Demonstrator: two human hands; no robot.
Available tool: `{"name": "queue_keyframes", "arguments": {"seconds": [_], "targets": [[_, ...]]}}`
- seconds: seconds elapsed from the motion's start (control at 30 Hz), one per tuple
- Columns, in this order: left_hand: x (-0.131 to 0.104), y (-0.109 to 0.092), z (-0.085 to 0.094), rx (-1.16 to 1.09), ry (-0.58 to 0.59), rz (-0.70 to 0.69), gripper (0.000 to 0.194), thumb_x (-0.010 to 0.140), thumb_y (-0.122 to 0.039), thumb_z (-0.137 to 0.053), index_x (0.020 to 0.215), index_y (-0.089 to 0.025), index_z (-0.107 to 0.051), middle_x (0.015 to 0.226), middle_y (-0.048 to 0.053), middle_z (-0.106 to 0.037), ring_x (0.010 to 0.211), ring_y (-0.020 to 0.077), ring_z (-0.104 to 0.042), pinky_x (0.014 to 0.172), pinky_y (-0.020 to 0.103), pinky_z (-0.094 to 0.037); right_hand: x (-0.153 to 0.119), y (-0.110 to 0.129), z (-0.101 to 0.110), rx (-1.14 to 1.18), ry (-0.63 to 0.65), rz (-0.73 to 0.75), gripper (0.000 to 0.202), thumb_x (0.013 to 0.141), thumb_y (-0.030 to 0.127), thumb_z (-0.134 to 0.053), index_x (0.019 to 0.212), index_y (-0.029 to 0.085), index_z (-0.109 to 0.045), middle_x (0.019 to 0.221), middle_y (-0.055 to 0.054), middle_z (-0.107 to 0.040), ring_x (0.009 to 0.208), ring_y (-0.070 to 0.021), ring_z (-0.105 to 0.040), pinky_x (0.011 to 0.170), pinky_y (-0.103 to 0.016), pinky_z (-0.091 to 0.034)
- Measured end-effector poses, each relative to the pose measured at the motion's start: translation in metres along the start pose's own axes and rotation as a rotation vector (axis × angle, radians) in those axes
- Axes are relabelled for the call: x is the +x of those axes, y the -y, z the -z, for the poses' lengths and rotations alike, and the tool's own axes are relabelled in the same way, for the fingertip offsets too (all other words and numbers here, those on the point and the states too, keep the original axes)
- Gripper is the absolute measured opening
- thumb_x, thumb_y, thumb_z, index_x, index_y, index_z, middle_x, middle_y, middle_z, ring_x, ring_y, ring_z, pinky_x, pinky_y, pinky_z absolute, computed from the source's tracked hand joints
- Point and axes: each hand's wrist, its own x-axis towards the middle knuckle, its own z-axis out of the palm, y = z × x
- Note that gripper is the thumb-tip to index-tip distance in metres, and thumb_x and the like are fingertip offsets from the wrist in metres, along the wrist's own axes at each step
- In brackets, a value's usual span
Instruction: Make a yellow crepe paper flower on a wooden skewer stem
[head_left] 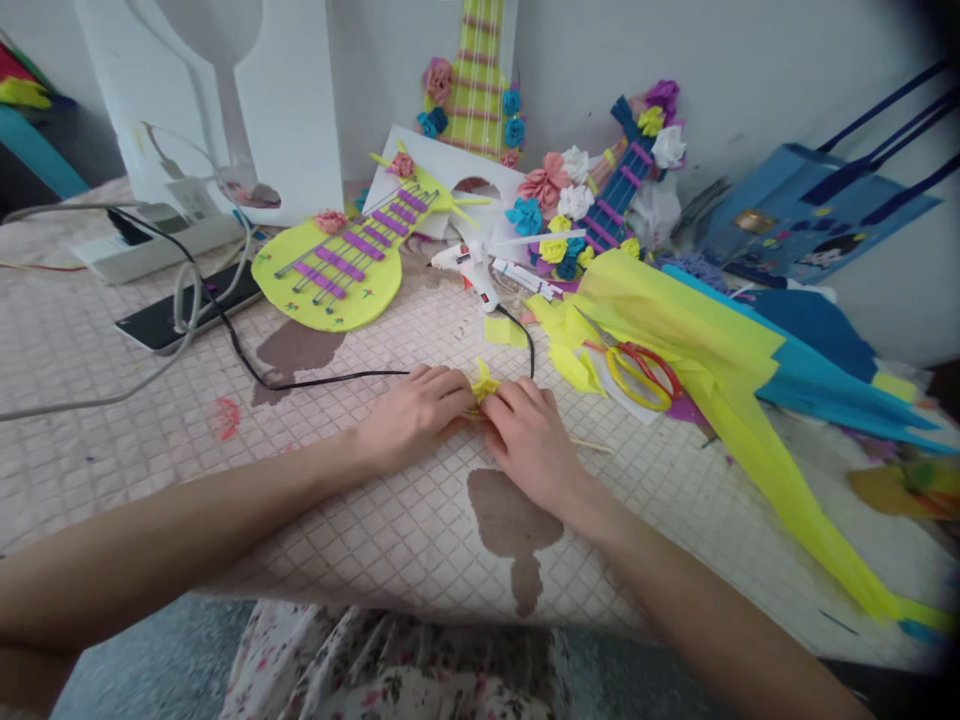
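Observation:
My left hand [420, 415] and my right hand [529, 435] meet over the table, both closed on a small piece of yellow crepe paper [485, 385]. Its upper end sticks out between my fingertips; the rest is hidden by them. A thin pale stick [592, 446] shows just past my right hand. Behind my hands lies a white hot glue gun [474, 275], its black cord running down toward my right fingers. Scissors with yellow and red handles [637, 378] rest to the right, partly on yellow crepe paper scraps [574, 345].
A yellow paper guitar [337, 262] with purple strips lies at the back left, near a phone [184, 310] and a power strip [161, 240]. Paper flowers [551, 190] and a blue paper guitar [619, 195] stand behind. Long yellow crepe paper [690, 340] and a blue bag [810, 215] are at right.

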Motion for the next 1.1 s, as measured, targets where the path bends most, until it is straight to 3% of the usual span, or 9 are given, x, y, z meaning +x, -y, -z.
{"name": "queue_keyframes", "arguments": {"seconds": [0.2,0.4,0.57,0.7,0.83,1.03,1.1], "targets": [[0.003,-0.002,0.001,0.047,-0.018,0.003,0.003,0.087,-0.016,-0.053,0.087,-0.016,-0.056,0.093,0.005,-0.06,0.086,0.0173,-0.054,0.076,0.031,-0.042,0.0,-0.002,0.0,0.019,-0.031,-0.008,0.005,0.084,0.013,-0.052,0.083,0.018,-0.055,0.085,-0.006,-0.059,0.089,-0.0223,-0.047,0.074,-0.035,-0.035],[0.002,0.004,-0.002,-0.024,-0.131,0.129,0.023,0.075,-0.003,-0.052,0.094,-0.016,-0.053,0.101,0.007,-0.057,0.096,0.0196,-0.051,0.084,0.034,-0.043,-0.003,-0.005,0.003,0.081,-0.076,-0.013,0.01,0.088,0.015,-0.047,0.087,0.018,-0.056,0.085,-0.005,-0.058,0.083,-0.0195,-0.052,0.073,-0.032,-0.04],[0.006,0.012,-0.003,-0.073,-0.13,0.18,0.015,0.084,-0.02,-0.056,0.097,-0.014,-0.053,0.097,0.007,-0.058,0.092,0.0199,-0.053,0.082,0.035,-0.045,-0.005,-0.013,0.013,0.233,-0.138,-0.119,0.017,0.093,0.019,-0.04,0.095,0.019,-0.056,0.092,-0.005,-0.058,0.075,-0.0142,-0.056,0.062,-0.026,-0.041],[0.008,0.014,-0.003,-0.086,-0.093,0.189,0.01,0.085,-0.02,-0.053,0.093,-0.015,-0.057,0.091,0.006,-0.06,0.086,0.0187,-0.054,0.077,0.033,-0.045,-0.004,-0.021,0.016,0.28,-0.187,-0.171,0.015,0.092,0.021,-0.04,0.093,0.02,-0.055,0.089,-0.004,-0.059,0.075,-0.0139,-0.057,0.061,-0.025,-0.041],[0.007,0.013,-0.003,-0.082,-0.071,0.199,0.005,0.084,-0.017,-0.054,0.084,-0.015,-0.058,0.084,0.004,-0.061,0.083,0.0176,-0.054,0.075,0.031,-0.042,-0.004,-0.017,0.012,0.293,-0.132,-0.158,0.007,0.088,0.023,-0.048,0.092,0.021,-0.054,0.087,-0.002,-0.061,0.072,-0.0137,-0.058,0.059,-0.025,-0.04],[0.004,0.01,0.0,-0.093,-0.056,0.221,0.006,0.083,-0.016,-0.054,0.08,-0.016,-0.06,0.078,0.003,-0.062,0.08,0.0174,-0.054,0.074,0.032,-0.04,-0.003,-0.015,0.007,0.104,-0.012,-0.206,0.017,0.082,0.015,-0.05,0.098,0.02,-0.05,0.094,-0.003,-0.063,0.069,-0.0152,-0.06,0.051,-0.025,-0.033],[0.003,0.008,0.003,-0.095,-0.061,0.228,0.007,0.083,-0.017,-0.054,0.08,-0.016,-0.061,0.078,0.003,-0.062,0.08,0.0173,-0.054,0.074,0.032,-0.04,-0.004,-0.02,0.01,0.067,-0.018,-0.219,0.016,0.084,0.019,-0.05,0.1,0.019,-0.05,0.092,-0.004,-0.063,0.069,-0.0164,-0.06,0.05,-0.025,-0.032]]}}
